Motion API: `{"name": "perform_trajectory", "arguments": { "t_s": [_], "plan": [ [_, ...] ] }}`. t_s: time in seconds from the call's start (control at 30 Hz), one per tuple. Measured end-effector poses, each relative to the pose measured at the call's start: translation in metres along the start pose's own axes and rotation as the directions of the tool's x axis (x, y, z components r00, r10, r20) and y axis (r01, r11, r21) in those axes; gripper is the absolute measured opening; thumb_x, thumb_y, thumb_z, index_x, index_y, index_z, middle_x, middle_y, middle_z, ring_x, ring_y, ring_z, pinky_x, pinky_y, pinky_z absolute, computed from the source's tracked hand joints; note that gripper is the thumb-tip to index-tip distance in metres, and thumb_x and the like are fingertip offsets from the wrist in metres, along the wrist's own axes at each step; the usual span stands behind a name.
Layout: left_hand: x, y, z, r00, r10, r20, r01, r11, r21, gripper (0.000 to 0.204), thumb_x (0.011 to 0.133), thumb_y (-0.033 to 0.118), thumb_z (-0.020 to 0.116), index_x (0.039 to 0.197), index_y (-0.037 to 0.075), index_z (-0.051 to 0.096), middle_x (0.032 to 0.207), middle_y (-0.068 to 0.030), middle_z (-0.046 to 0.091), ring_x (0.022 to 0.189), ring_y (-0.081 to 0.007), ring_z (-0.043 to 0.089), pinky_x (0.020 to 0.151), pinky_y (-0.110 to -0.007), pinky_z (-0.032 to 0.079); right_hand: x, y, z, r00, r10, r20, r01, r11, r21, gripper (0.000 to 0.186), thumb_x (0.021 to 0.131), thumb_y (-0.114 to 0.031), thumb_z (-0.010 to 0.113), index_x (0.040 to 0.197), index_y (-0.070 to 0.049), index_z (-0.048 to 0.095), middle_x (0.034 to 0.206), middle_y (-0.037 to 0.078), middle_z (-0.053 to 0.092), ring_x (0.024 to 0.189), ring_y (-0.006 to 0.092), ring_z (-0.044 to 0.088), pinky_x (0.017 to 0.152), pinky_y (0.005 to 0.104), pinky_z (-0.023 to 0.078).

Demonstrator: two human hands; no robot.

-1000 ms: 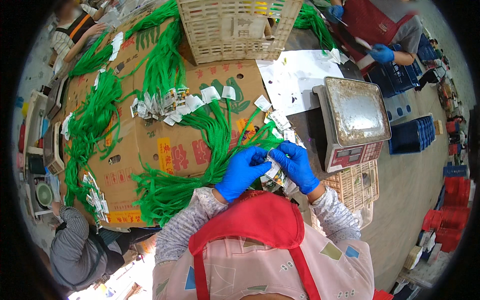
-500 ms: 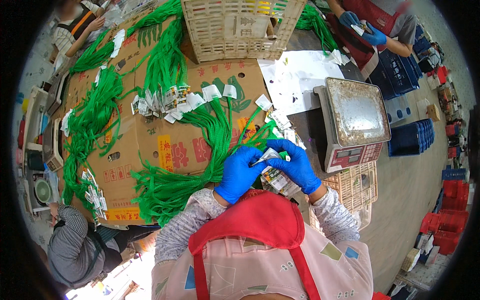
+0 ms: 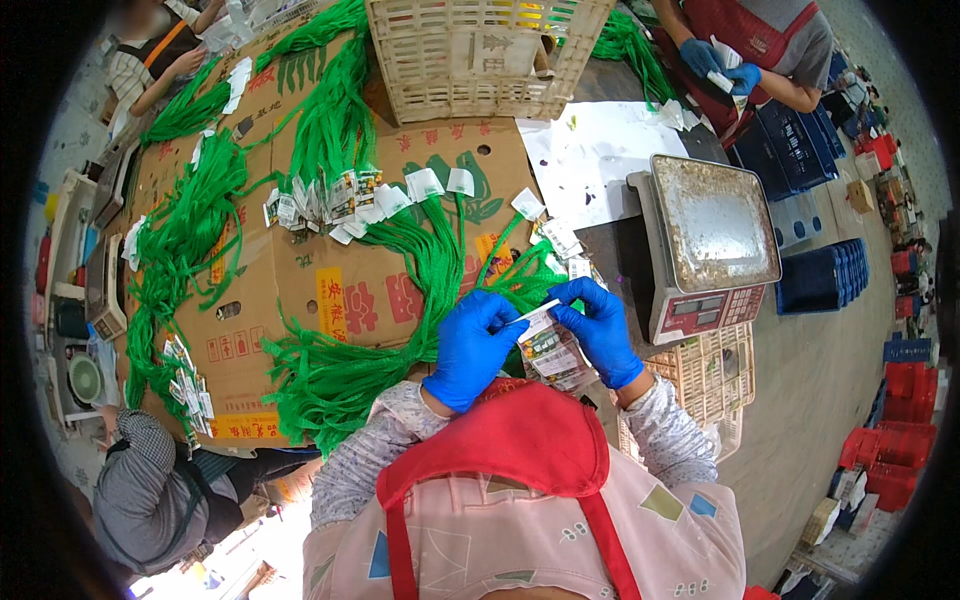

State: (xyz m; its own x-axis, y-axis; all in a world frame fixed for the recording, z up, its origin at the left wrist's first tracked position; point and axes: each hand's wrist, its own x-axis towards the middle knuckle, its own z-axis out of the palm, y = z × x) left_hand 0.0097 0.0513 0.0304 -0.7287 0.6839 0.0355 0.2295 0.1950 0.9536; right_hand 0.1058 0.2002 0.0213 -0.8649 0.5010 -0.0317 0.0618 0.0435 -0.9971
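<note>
In blue gloves, my left hand (image 3: 478,350) and my right hand (image 3: 595,338) pinch either side of a small white printed label (image 3: 540,345), held flat between them near the cardboard's front edge. A clear film seems to hang below it. Just beyond my fingers are green mesh sleeves (image 3: 420,290) fanned over the cardboard (image 3: 355,145), with white tags (image 3: 350,200) at their ends. More loose labels (image 3: 560,240) lie at the right edge of the cardboard, partly behind my right hand.
A metal-topped scale (image 3: 712,220) stands right, over stacked cream crates (image 3: 700,370). A plastic crate (image 3: 480,60) and white paper (image 3: 585,150) are at the back. Blue crates (image 3: 820,275) stand beyond the scale. Co-workers are at upper left (image 3: 160,50), upper right (image 3: 750,40) and lower left (image 3: 155,490).
My fingers have turned the white label from a folded, angled position to flat and spread between both hands. At upper right, the co-worker's gloved hands have come together around a white item.
</note>
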Motion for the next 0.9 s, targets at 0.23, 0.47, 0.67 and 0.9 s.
{"name": "perform_trajectory", "arguments": {
  "t_s": [0.23,0.47,0.67,0.9],
  "plan": [
    [0.000,0.001,0.001,0.995,-0.002,-0.100,-0.003,0.999,-0.048,0.012,0.071,0.007,0.066,0.074,0.003,0.056,0.069,-0.0054,0.052,0.062,-0.0123,0.051,0.056,-0.026,0.041,0.002,-0.004,0.001,0.968,0.227,0.111,-0.242,0.960,0.140,0.024,0.077,-0.006,0.062,0.099,0.000,0.057,0.083,0.001,0.058,0.073,0.0078,0.051,0.069,0.0228,0.043],
    [0.020,-0.035,0.014,0.995,0.015,-0.094,-0.033,0.982,-0.186,0.023,0.075,0.021,0.065,0.086,0.003,0.056,0.072,-0.0090,0.053,0.063,-0.0178,0.053,0.058,-0.028,0.043,0.002,0.021,-0.006,0.965,0.152,-0.216,-0.163,0.986,-0.036,0.022,0.080,-0.009,0.059,0.099,0.002,0.056,0.085,0.003,0.058,0.075,0.0083,0.051,0.067,0.0231,0.043],
    [0.115,-0.066,0.033,0.989,0.032,-0.143,0.026,0.922,0.387,0.033,0.073,0.028,0.064,0.089,0.001,0.054,0.088,-0.0154,0.053,0.080,-0.0293,0.054,0.066,-0.037,0.044,0.011,0.023,-0.036,0.972,0.191,-0.136,-0.184,0.981,0.066,0.023,0.078,-0.006,0.060,0.099,0.002,0.056,0.091,0.005,0.060,0.079,0.0098,0.054,0.070,0.0226,0.045],
    [0.164,-0.105,0.059,0.989,0.088,-0.120,-0.004,0.822,0.569,0.020,0.070,0.021,0.063,0.078,0.005,0.055,0.078,-0.0164,0.053,0.074,-0.0342,0.052,0.064,-0.041,0.043,0.007,0.014,-0.041,0.963,0.244,-0.115,-0.237,0.969,0.071,0.017,0.076,-0.007,0.063,0.091,0.001,0.060,0.080,0.002,0.061,0.071,0.0057,0.053,0.062,0.0206,0.044]
  ]
}}
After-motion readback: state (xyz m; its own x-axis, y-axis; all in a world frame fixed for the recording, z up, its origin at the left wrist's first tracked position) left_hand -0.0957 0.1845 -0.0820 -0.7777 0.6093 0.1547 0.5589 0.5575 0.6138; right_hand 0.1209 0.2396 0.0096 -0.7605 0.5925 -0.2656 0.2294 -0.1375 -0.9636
